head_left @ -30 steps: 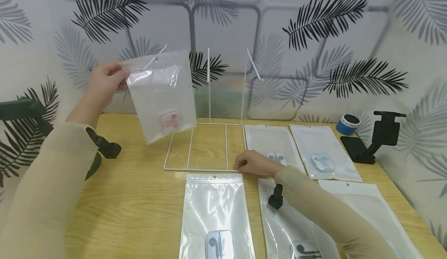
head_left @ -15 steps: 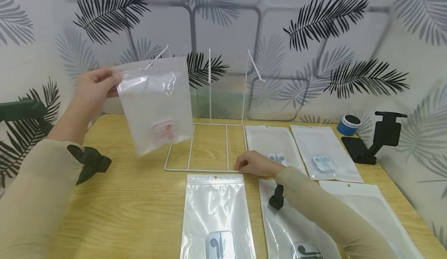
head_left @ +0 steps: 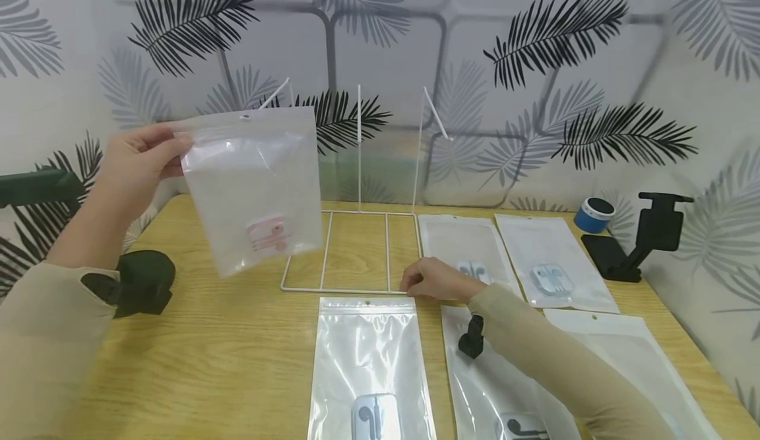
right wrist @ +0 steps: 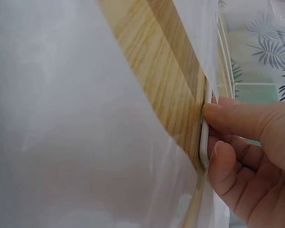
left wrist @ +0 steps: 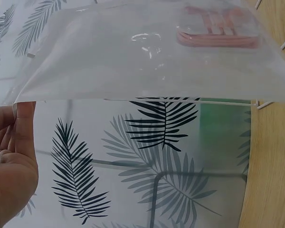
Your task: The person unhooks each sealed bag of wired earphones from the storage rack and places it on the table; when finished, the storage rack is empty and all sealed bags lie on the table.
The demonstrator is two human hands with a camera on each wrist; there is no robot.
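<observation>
My left hand point(head_left: 133, 166) pinches the upper left corner of a clear zip bag point(head_left: 249, 183) that holds pink earphones point(head_left: 270, 234) in a case. The bag hangs tilted in front of the left hook point(head_left: 275, 93) of a white wire display rack point(head_left: 338, 290). The bag covers the hook's front end, so I cannot tell whether its tip is still in the hanging hole. In the left wrist view, thumb and fingers point(left wrist: 23, 126) hold the bag's edge. My right hand point(head_left: 436, 279) grips the front right corner of the rack's base; the right wrist view shows the white wire point(right wrist: 205, 142) between the fingers.
A bag point(head_left: 368, 334) with white-cased earphones lies in front of the rack. Several similar bags point(head_left: 555, 249) lie to the right. A blue cylinder point(head_left: 594, 216) and a black stand point(head_left: 658, 222) stand at the far right; a dark green object point(head_left: 145, 275) is at left.
My left hand has drawn the bag toward me, left and down along the hook. The hook's front end, earlier seen before the bag, is now behind it. My right hand stays on the rack.
</observation>
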